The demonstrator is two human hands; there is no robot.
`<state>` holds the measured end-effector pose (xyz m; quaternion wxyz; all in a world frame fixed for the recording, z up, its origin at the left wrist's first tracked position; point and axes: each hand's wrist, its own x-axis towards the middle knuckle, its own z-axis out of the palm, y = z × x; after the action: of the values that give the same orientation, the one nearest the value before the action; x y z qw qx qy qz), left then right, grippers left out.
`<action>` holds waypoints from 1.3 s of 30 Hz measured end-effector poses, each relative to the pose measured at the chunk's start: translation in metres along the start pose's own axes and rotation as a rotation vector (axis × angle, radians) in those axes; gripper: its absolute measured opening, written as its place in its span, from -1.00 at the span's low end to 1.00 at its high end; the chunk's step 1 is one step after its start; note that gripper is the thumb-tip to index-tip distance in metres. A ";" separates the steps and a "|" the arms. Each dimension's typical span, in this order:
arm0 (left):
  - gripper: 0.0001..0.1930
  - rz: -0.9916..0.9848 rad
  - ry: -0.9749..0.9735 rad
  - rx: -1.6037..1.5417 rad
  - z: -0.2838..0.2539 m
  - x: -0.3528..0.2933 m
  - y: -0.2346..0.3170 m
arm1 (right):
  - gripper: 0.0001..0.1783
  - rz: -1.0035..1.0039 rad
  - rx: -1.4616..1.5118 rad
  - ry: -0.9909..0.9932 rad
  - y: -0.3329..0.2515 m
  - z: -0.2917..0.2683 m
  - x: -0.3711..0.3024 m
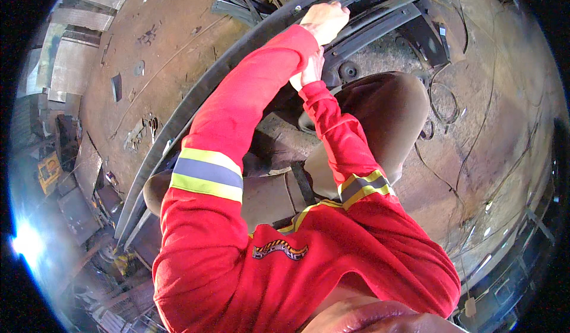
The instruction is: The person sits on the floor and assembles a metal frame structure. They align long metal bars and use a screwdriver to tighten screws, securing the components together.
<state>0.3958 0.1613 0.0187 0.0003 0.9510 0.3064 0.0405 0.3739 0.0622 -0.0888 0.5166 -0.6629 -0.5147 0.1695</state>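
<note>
My left hand (325,23) is curled closed over the long dark metal beam (205,92), near its far part. Whatever lies inside its fingers is hidden. Just nearer to me, my right hand (311,70) is tucked against the left wrist. Its fingers are out of sight behind the left sleeve. To the right of the hands lies a second flat metal bar (377,25), roughly in line with the beam. The beam runs from the lower left to the top, passing beside my bent legs.
Several loose metal strips (237,5) lie beyond the beam. A round dark metal part (348,70) sits by my right knee (409,98). Cables (445,104) coil over the floor at right. Metal sheets (74,66) line the left side, above a bright light (27,241).
</note>
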 end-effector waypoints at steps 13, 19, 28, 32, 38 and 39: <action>-0.84 -0.095 -0.096 0.043 0.038 0.034 0.014 | -0.41 0.084 0.191 -0.197 0.022 0.000 -0.004; -0.83 -0.138 -0.004 -0.102 0.011 0.045 0.005 | -0.45 0.051 0.152 -0.204 0.026 -0.001 -0.007; -0.86 -0.113 0.026 -0.046 0.040 0.046 0.016 | -0.52 0.027 0.120 -0.189 0.026 -0.008 -0.007; -0.84 -0.157 0.087 -0.066 0.029 0.052 0.024 | -0.55 0.023 0.108 -0.175 0.028 -0.009 -0.010; -0.84 -0.223 0.326 -0.064 -0.029 0.052 0.031 | -0.59 -0.111 0.074 -0.091 0.030 0.007 -0.008; -0.85 -0.241 0.374 -0.073 -0.048 0.049 0.024 | -0.59 -0.158 -0.028 -0.074 0.025 0.008 -0.005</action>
<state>0.4451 0.1693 0.0711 -0.0173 0.8829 0.4108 0.2268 0.3785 0.0636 -0.1152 0.4997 -0.6206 -0.5865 0.1452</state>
